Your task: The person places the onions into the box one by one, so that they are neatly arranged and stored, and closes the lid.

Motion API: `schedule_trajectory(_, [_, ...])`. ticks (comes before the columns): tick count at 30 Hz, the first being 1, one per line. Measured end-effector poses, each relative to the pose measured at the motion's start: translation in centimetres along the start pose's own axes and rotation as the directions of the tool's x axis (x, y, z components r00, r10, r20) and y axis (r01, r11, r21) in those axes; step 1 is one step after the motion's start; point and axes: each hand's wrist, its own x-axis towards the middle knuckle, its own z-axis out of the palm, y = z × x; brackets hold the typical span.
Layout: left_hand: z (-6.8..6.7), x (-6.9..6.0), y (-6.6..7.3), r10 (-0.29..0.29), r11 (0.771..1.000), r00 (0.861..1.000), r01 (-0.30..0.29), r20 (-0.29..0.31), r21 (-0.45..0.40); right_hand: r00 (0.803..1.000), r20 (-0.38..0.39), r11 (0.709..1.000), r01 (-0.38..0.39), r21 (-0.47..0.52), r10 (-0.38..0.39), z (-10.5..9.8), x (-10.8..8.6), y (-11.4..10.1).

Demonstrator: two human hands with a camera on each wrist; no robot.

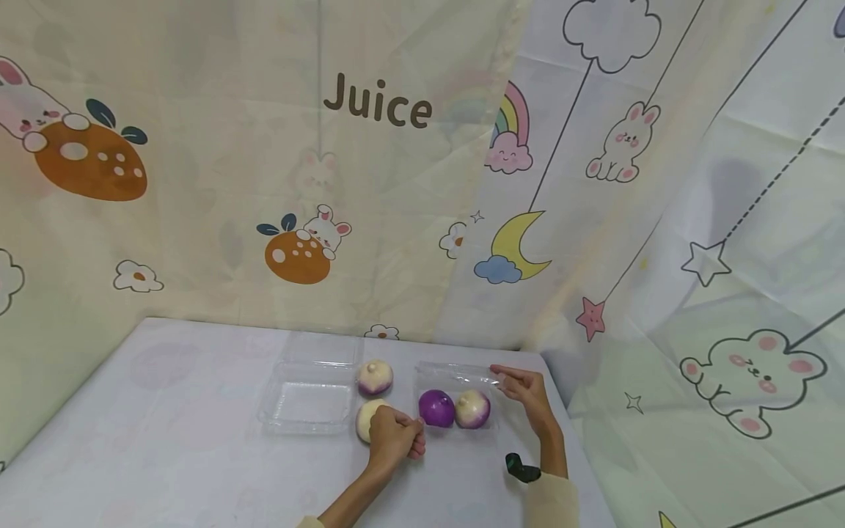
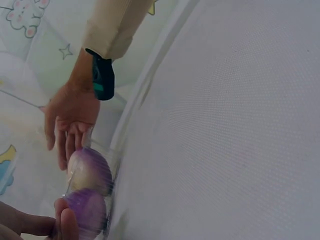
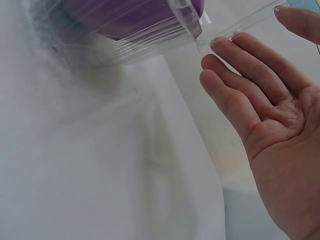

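A clear plastic clamshell box (image 1: 455,436) holds a purple onion (image 1: 436,408) and a white-and-purple onion (image 1: 472,409). Its clear lid (image 1: 455,374) stands raised at the back. My left hand (image 1: 394,438) pinches the box's left edge beside the purple onion, thumb against finger. At the lid's right edge, my right hand (image 1: 531,400) touches the plastic with fairly straight fingers; in the right wrist view the thumb (image 3: 300,22) stands apart from the fingers. Left of the box are two more pale onions, one behind (image 1: 375,378) and one in front (image 1: 367,419), partly hidden by my left hand.
A second clear clamshell box (image 1: 310,407) lies open on the white table (image 1: 165,440), left of the loose onions. Printed cloth (image 1: 383,183) hangs behind the table and along its right side. A dark band (image 1: 521,468) sits at the right wrist.
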Motion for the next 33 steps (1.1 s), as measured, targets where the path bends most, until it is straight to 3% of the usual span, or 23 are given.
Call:
schedule_trajectory(8, [-0.1,-0.1,-0.1,0.007,1.0,1.0,-0.007,-0.005,0.002,1.0,-0.004,0.999,-0.014,-0.033,0.014,0.1,-0.6,-0.1])
schedule_trajectory(20, [0.1,-0.1,-0.4,0.008,1.0,1.0,-0.008,-0.023,-0.002,1.0,0.007,1.0,-0.024,0.006,0.024,0.4,-0.9,-0.1])
schedule_trajectory(33, [0.0,-0.4,-0.5,0.01,0.999,1.0,-0.011,-0.026,-0.031,1.0,0.022,0.999,0.014,0.045,-0.015,0.5,-1.2,-0.2])
